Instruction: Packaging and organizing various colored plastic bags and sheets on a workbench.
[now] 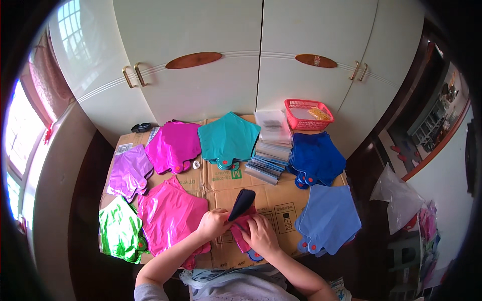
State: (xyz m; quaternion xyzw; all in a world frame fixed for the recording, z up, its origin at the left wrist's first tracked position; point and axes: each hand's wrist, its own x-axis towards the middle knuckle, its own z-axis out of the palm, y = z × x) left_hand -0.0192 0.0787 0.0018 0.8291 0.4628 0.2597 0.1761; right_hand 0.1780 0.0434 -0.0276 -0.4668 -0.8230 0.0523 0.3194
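My left hand point(213, 223) pinches the left side of a folded pink sheet point(239, 240) at the front middle of the cardboard. From the top of that bundle a dark navy flap point(243, 203) stands up. My right hand point(262, 234) lies over the bundle's right side, its fingers bent and closed on it. A bit of blue with a red dot point(255, 255) shows below the right hand. Just left of my left hand is a pile of shiny pink sheets point(170, 213), each with a scalloped tab. My fingers hide part of the bundle.
Around the cardboard point(213, 193) lie piles of green point(119, 228), lilac point(129, 170), magenta point(174, 143), teal point(229, 138), dark blue point(319, 156) and light blue sheets point(331, 215). Clear plastic sleeves point(268, 160) and a red basket point(309, 123) stand before a white cabinet point(201, 95).
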